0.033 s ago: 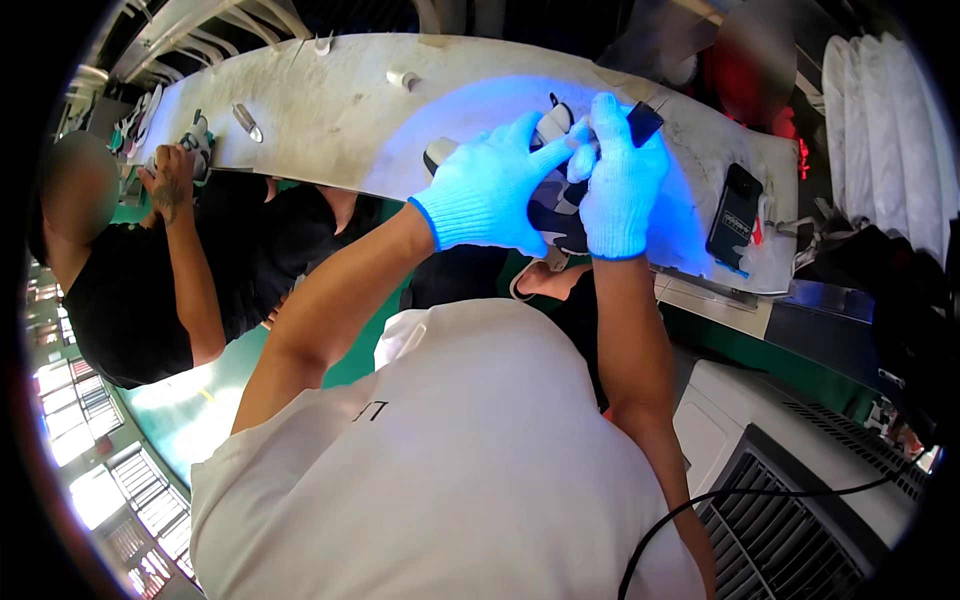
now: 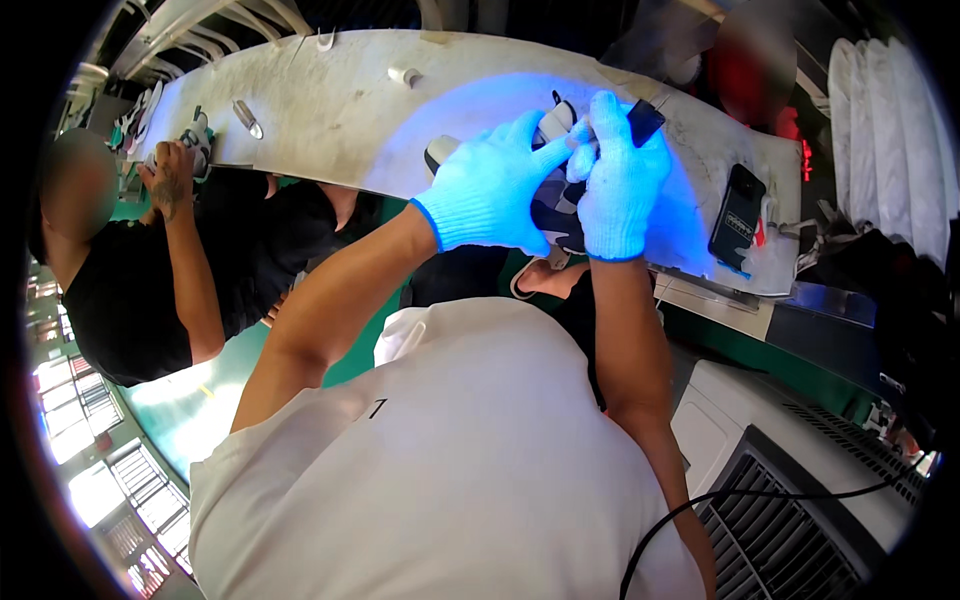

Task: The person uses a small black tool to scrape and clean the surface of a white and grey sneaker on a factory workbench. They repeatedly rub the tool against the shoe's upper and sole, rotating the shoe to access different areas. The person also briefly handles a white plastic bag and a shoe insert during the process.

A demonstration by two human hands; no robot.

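Reader: "Where is the shoe (image 2: 558, 215)?"
Author: "At the near edge of the counter (image 2: 320, 110), clasped by my left grip (image 2: 490, 190). My right grip (image 2: 622, 190) curls right of it; pinching what, I cannot tell."

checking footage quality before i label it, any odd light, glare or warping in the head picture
Head view: blue light tints the table around the gloved left hand and right hand; head view: white glare on the green floor at lower left; head view: the table's far edge bows from fisheye distortion, and the corners go black.
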